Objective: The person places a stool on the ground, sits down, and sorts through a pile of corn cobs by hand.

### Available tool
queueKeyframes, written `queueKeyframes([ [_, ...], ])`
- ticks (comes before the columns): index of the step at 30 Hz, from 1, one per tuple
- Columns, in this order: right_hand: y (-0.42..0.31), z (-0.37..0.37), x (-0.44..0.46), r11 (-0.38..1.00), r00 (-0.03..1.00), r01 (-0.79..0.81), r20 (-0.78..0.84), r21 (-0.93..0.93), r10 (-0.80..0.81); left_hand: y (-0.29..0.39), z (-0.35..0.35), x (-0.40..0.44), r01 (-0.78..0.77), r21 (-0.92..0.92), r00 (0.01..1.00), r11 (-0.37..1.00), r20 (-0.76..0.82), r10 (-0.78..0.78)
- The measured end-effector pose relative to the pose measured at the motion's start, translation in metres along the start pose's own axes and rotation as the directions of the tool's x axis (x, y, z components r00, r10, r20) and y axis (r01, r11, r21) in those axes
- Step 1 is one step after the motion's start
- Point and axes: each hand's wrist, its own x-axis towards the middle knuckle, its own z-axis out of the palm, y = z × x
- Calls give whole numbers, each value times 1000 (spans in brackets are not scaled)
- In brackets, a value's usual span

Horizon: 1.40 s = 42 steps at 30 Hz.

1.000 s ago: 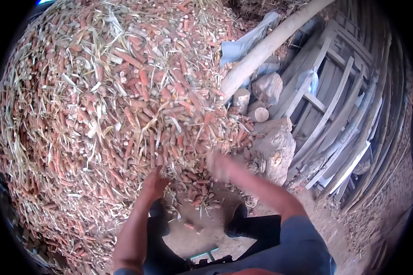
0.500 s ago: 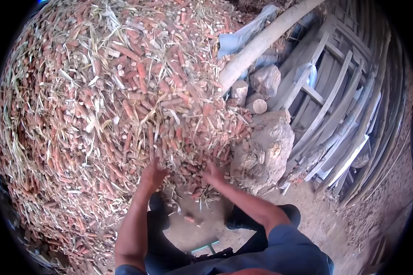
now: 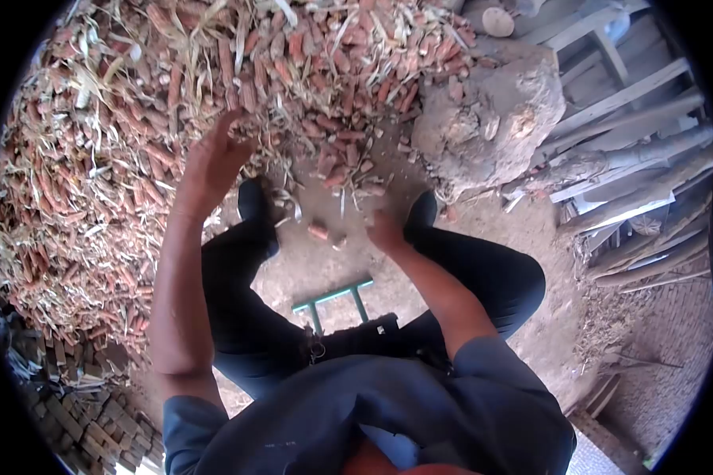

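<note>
R hand (image 3: 384, 232) drawn back fr. near edge of cob pile (image 3: 135, 142), now over floor (image 3: 293, 261) by R shoe (image 3: 422, 210); cam tipped down, more green frame (image 3: 333, 295) showing.

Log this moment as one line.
left hand: open, over corncob pile | right hand: blurred, over dirt floor, grip unclear | loose cob pieces: on dirt floor

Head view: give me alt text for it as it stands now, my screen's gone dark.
A person's left hand is over a heap of corn cobs, while the blurred right hand is above bare ground. A large rock and wooden poles lie to the right; a green frame shows just below picture centre.
</note>
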Motion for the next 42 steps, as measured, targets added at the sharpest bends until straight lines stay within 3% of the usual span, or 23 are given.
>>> queueKeyframes([
  [2,4,-5,5,998,996,-30,-83,-50,25,3,0,0,8,26,1000,1000,10,-8],
  [5,0,-13,22,990,993,-95,-78,-108,87,1,5,1,-3,13,1000,1000,3,3],
  [9,2,-7,54,977,987,-120,-125,-177,99,13,7,-3,99,28,995,995,25,-99],
  [11,-3,-10,66,950,977,-35,-210,-311,-32,13,5,-2,126,18,991,992,49,-127],
  [17,1,3,100,907,996,-31,-92,-421,-9,14,3,-3,129,-24,991,991,41,-127],
  [21,15,17,112,902,992,-26,-119,-430,-28,18,1,-3,142,-40,988,989,64,-139],
  [23,9,9,115,960,995,-72,-85,-269,51,18,3,-4,157,-41,986,987,64,-154],
  [27,-23,-23,125,981,987,-57,-156,-184,28,17,0,-6,150,-41,986,988,76,-146],
  [30,-40,-34,146,990,982,9,-186,-144,-36,18,-1,-7,148,-62,986,987,84,-142],
  [32,-34,-23,173,952,915,202,-302,-229,-267,17,-1,-8,148,-49,987,988,75,-144],
  [33,-38,-24,181,951,914,207,-301,-227,-271,16,-2,-8,145,-38,987,989,69,-142],
  [35,-46,-27,195,967,976,159,-118,-197,-184,13,-2,-9,124,-59,991,991,59,-120],
  [39,-56,-24,210,962,957,209,-164,-178,-239,12,-5,-10,124,-86,991,989,60,-119],
  [42,-55,-21,219,956,982,165,-47,-244,-182,12,-7,-9,152,-64,987,986,71,-147],
])
